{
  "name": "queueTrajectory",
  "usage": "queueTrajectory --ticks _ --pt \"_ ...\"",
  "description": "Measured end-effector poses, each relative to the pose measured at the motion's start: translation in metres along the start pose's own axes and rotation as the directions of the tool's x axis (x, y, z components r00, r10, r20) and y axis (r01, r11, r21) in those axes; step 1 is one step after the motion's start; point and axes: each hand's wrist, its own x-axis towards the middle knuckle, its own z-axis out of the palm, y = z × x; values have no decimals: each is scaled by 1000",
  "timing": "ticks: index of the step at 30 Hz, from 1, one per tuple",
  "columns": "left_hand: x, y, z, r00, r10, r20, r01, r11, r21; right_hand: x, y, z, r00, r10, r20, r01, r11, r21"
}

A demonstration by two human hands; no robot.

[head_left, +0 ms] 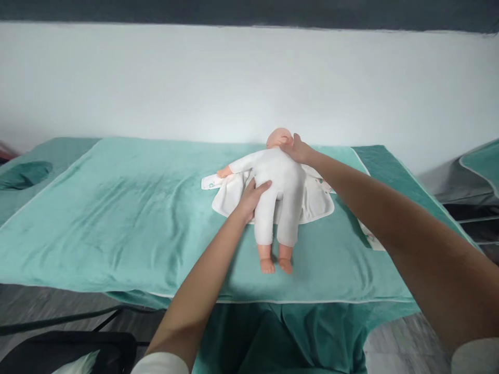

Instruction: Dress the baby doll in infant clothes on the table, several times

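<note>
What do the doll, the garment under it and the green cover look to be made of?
Doll: matte white cloth body, soft-looking; its feet look like smooth vinyl or plastic, with moulded toes.
Garment: matte white fabric, perhaps cotton, judging by its soft folds and edging.
Green cover: velvety plush, probably synthetic, as its surface shows lighter and darker brushed patches.

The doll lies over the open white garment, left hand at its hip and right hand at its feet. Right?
Not quite: the right hand is by the doll's head, not its feet, as the head view shows. The rest stands: left hand at its hip, open white garment beneath.
</note>
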Motion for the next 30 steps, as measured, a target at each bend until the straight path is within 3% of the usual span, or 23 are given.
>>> queueTrajectory --ticks 4,7,9,12,16,19,23,25,27,30 --pt "6 -15 -12 999 11 -41 -11 1000 -3 3 -17 12 981 141 135 -132 988 -76" --pt "10 -24 -17 993 78 -86 -76 997 16 0 -31 6 981 123 153 -96 981 -167" --pt "13 -28 -18 981 133 -144 -124 990 66 -4 -42 0 992 64 108 -33 963 -267" --pt "16 -33 -18 937 227 -264 -166 958 234 -10 -66 5 991 -123 61 137 914 -381" --pt "16 -38 -17 824 395 -406 -190 868 459 -13 -101 44 914 -311 260 395 827 -399" --pt "17 -41 -17 788 476 -391 -144 759 635 -8 -118 82 840 -298 454 495 763 -416" --pt "29 -42 -27 829 514 -219 -75 492 867 2 -120 112 814 -276 511 516 746 -420" --pt "37 -39 -34 839 523 -148 -92 404 910 6 -116 112 821 -280 498 510 752 -418" --pt "45 -34 -42 820 556 -138 -65 329 942 7 -110 105 832 -286 475 500 758 -419" --pt "54 -28 -53 764 601 -235 123 221 967 5 -99 90 858 -311 410 476 780 -406"
